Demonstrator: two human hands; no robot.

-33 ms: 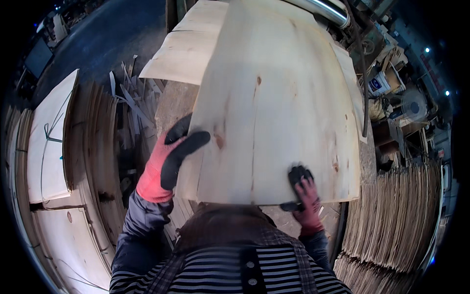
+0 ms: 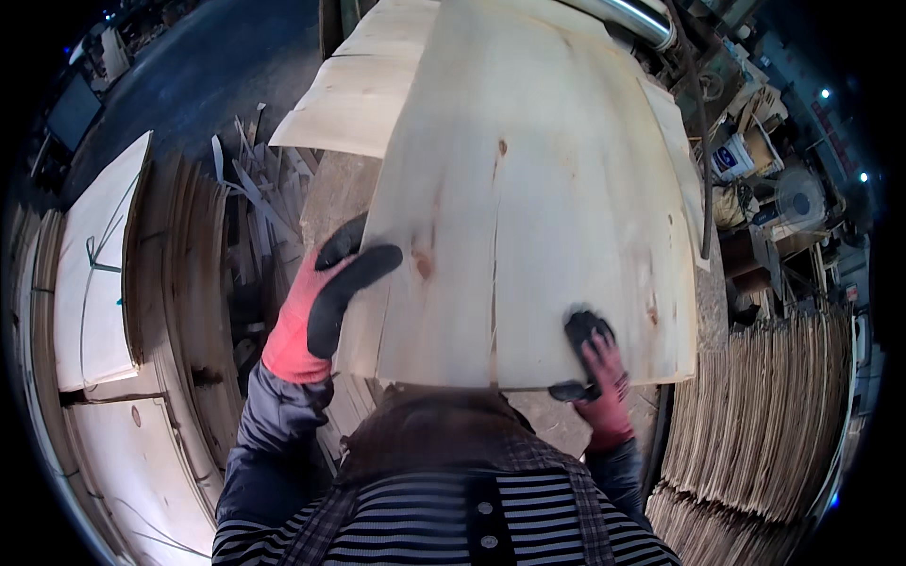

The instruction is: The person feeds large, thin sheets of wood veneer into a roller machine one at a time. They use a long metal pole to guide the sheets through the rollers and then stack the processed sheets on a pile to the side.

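A broad, pale wood veneer sheet [image 2: 547, 217] with brown knots and a lengthwise split lies before me, its near edge by my waist. My left hand [image 2: 326, 302], in a red and black glove, grips the sheet's left edge, thumb on top and the other fingers partly hidden at the edge. My right hand [image 2: 596, 363], gloved alike, rests on the sheet near its front edge, fingers stretched forward and thumb out to the left along that edge. More veneer [image 2: 354, 94] lies under and beyond the sheet at the left.
Tied veneer stacks [image 2: 94, 274] stand at the left, beside loose wood strips [image 2: 260, 198]. At the right is a tall veneer pile [image 2: 755, 415]. A metal roller [image 2: 637, 21] lies at the far end, near a dark upright rod [image 2: 705, 170]. A fan [image 2: 797, 203] and a white bucket [image 2: 729, 160] stand farther right.
My right hand has shifted slightly right and forward on the sheet. The split near the front edge looks a little wider. My left hand keeps its hold, barely moved.
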